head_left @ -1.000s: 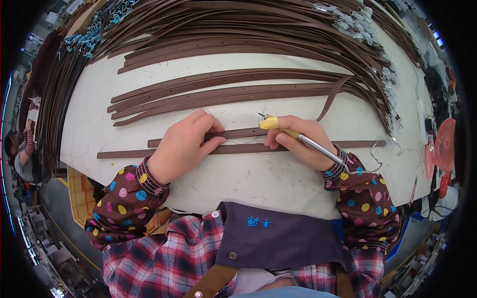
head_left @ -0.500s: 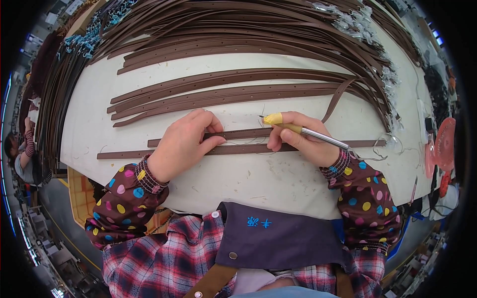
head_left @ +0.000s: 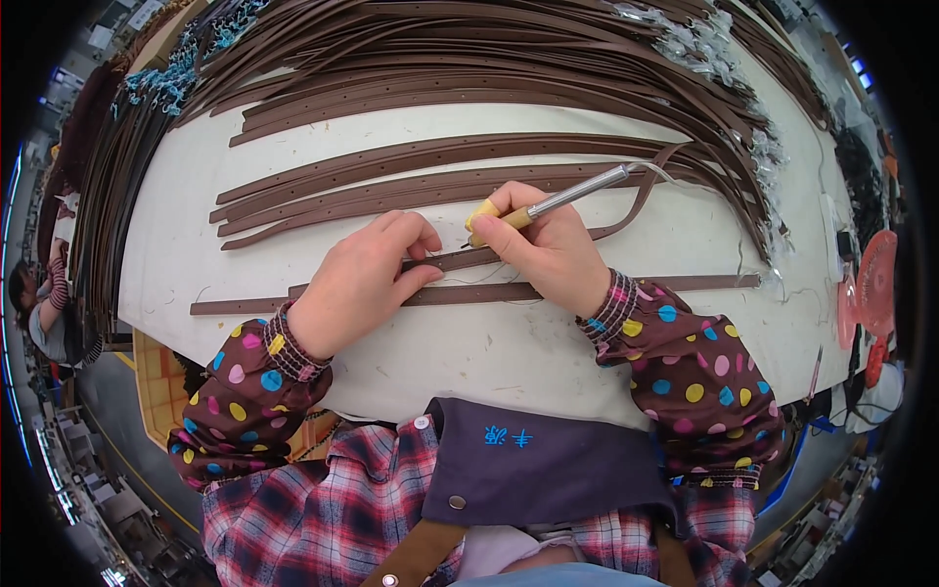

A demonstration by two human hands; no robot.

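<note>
My left hand point(head_left: 357, 279) pinches a brown strap point(head_left: 460, 260) between thumb and fingertips. In my right hand point(head_left: 553, 249) is an awl point(head_left: 577, 193) with a wooden grip and silver handle. Its dark tip is close to the strap, just right of my left fingertips; whether it touches cannot be made out. A yellow cover point(head_left: 479, 211) wraps my right index finger. Fine thread loops over the strap, and a pale thread point(head_left: 675, 179) trails from the awl's handle end. A second strap point(head_left: 489, 293) lies flat just nearer to me, partly under my hands.
More punched brown straps point(head_left: 391, 152) lie across the white table point(head_left: 489, 362), with a large heap point(head_left: 421, 39) behind. Clear plastic wrapping point(head_left: 768, 166) covers strap ends at the right. A red fan point(head_left: 875, 284) is at the right edge, a yellow crate point(head_left: 161, 391) below left. Another person point(head_left: 49, 308) sits far left.
My right hand has moved left and swung the awl up, its handle now pointing to the far right and its tip nearer my left fingers. My left hand has stayed in place.
</note>
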